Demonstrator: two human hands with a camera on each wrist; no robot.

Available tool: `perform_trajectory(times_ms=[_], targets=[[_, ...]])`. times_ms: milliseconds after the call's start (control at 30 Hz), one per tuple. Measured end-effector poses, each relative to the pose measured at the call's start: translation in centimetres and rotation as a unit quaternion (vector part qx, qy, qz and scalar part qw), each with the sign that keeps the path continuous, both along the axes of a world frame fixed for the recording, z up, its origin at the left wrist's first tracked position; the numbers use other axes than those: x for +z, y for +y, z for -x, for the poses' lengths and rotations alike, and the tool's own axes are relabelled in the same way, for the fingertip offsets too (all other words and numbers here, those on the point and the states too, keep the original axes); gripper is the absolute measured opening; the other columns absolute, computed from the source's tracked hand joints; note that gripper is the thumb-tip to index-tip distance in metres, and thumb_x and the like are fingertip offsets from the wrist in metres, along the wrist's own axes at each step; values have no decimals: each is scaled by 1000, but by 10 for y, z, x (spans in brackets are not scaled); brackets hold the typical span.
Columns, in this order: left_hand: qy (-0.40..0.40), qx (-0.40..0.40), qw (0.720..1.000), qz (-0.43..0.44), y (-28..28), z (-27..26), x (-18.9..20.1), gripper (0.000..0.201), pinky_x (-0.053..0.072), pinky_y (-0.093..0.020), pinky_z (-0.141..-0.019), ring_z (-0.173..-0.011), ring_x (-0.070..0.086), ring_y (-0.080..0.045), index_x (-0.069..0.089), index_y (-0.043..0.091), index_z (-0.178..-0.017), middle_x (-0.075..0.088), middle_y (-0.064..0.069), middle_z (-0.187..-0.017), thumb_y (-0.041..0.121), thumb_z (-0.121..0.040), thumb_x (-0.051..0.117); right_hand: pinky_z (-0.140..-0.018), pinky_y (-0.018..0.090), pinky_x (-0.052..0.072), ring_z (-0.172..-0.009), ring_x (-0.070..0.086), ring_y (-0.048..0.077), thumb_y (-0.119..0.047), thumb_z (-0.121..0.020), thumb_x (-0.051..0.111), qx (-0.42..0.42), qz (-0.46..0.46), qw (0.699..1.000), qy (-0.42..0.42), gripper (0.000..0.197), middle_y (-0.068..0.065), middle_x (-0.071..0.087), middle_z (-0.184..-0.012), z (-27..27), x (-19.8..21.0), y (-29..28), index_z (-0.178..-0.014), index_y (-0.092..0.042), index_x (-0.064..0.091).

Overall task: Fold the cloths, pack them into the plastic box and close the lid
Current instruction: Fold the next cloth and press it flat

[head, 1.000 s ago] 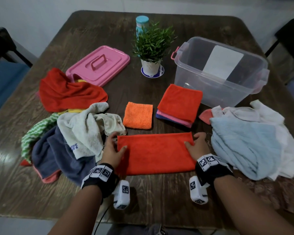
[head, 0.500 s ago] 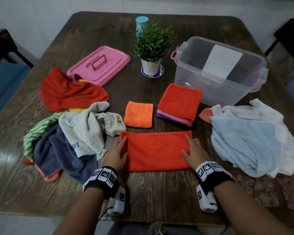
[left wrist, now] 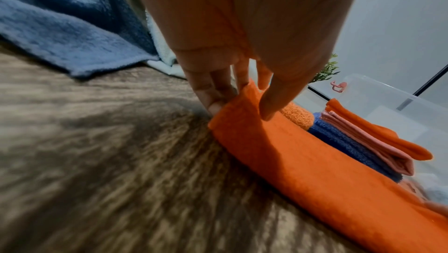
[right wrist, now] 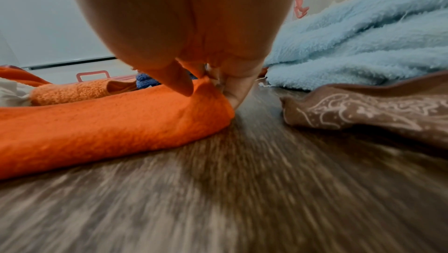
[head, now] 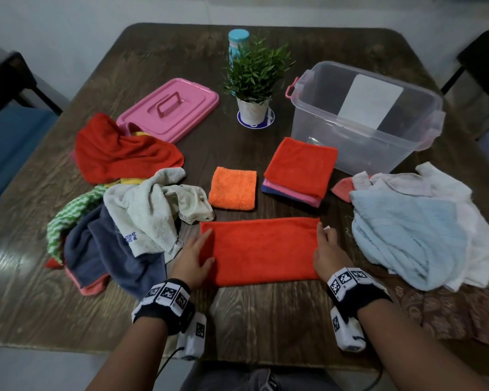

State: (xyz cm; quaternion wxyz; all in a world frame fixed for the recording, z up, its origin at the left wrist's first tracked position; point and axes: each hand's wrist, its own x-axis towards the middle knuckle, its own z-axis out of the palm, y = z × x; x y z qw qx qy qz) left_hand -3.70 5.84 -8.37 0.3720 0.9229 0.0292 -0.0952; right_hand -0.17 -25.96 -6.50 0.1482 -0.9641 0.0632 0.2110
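A folded orange-red cloth [head: 261, 251] [left wrist: 315, 171] [right wrist: 109, 123] lies as a long strip on the wooden table in front of me. My left hand [head: 202, 249] [left wrist: 240, 103] pinches its left end, thumb on top and fingers at the edge. At the other end my right hand [head: 323, 246] [right wrist: 209, 94] pinches the same way, and the fabric bunches up between thumb and fingers. The clear plastic box [head: 364, 136] stands open at the back right. Its pink lid [head: 168, 108] lies flat at the back left.
A stack of folded cloths [head: 301, 165] and a small folded orange cloth [head: 233, 189] lie just beyond the strip. Loose cloths are heaped on the left [head: 141, 210] and right [head: 407, 235]. A potted plant [head: 253, 80] and a bottle [head: 237, 40] stand at the back.
Both hands have drawn back from the cloth's far corners to its short ends. The cloth itself has barely shifted.
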Motion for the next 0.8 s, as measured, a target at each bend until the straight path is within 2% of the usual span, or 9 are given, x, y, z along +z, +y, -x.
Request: perform_trajectory(times_ms=[67, 167, 233, 333, 400, 467, 600, 700, 800], targets=[[12, -8, 1000, -5, -2, 2, 3, 67, 27, -25, -108, -134, 39, -25, 37, 20, -145, 37, -7, -146, 14, -86, 67, -65, 28, 39, -75, 49, 24, -9, -97, 37, 7, 10, 1000, 0, 70, 8, 12, -152, 0, 0, 0, -154, -13, -3], [71, -25, 996, -47, -6, 7, 10, 84, 25, -24, -108, -140, 30, -20, 14, 19, -153, 19, 0, -157, 23, -88, 66, -67, 28, 41, -86, 56, 26, -10, -97, 37, 9, 19, 1000, 10, 71, 9, 9, -153, 0, 2, 1, -154, -13, -5], [89, -39, 992, -85, -8, 8, 13, 93, 24, -24, -108, -143, 23, -17, 0, 21, -154, 6, 3, -160, 27, -88, 65, -66, 27, 39, -84, 54, 25, -12, -98, 37, 11, 26, 1000, 13, 70, 9, 8, -153, 0, 5, 3, -154, -13, -5], [99, -47, 990, -92, -9, 6, 16, 96, 22, -23, -109, -145, 18, -15, -5, 21, -153, -1, 4, -161, 27, -87, 65, -65, 27, 37, -78, 48, 23, -16, -97, 40, 4, 40, 999, 11, 70, 9, 13, -149, -2, 6, 5, -154, -11, 0], [109, -48, 990, -80, -9, 4, 17, 98, 21, -22, -110, -145, 17, -14, -6, 20, -153, -5, 4, -161, 26, -87, 66, -67, 28, 38, -81, 52, 26, -17, -96, 41, -9, 48, 999, 11, 69, 9, 14, -146, -3, 5, 4, -153, -9, 2], [115, -51, 989, -78, -7, 2, 17, 99, 21, -20, -109, -145, 17, -14, -6, 20, -153, -6, 4, -161, 24, -86, 67, -69, 29, 39, -91, 57, 31, -17, -96, 41, -27, 50, 998, 5, 67, 10, 15, -144, -3, 4, 1, -153, -8, 7], [109, -54, 990, -75, -6, 3, 14, 99, 24, -22, -108, -144, 21, -15, -3, 21, -153, -2, 4, -161, 23, -84, 68, -76, 32, 41, -99, 56, 33, -11, -95, 40, -47, 47, 998, 0, 62, 12, 22, -137, -2, 3, -1, -152, -11, 15], [80, -33, 995, -55, -5, 5, 11, 91, 25, -24, -108, -142, 25, -18, 11, 22, -154, 8, 1, -160, 18, -83, 68, -87, 34, 41, -107, 52, 36, -7, -93, 42, -66, 29, 997, 4, 61, 13, 19, -141, 0, 7, 0, -150, -15, 20], [35, 9, 998, -50, -4, 4, 11, 81, 32, -31, -108, -141, 28, -21, 23, 19, -151, 3, 0, -160, 16, -82, 67, -94, 38, 40, -117, 44, 36, -6, -89, 45, -89, 17, 996, -21, 64, 11, 15, -146, 2, 13, 1, -148, -18, 24]])
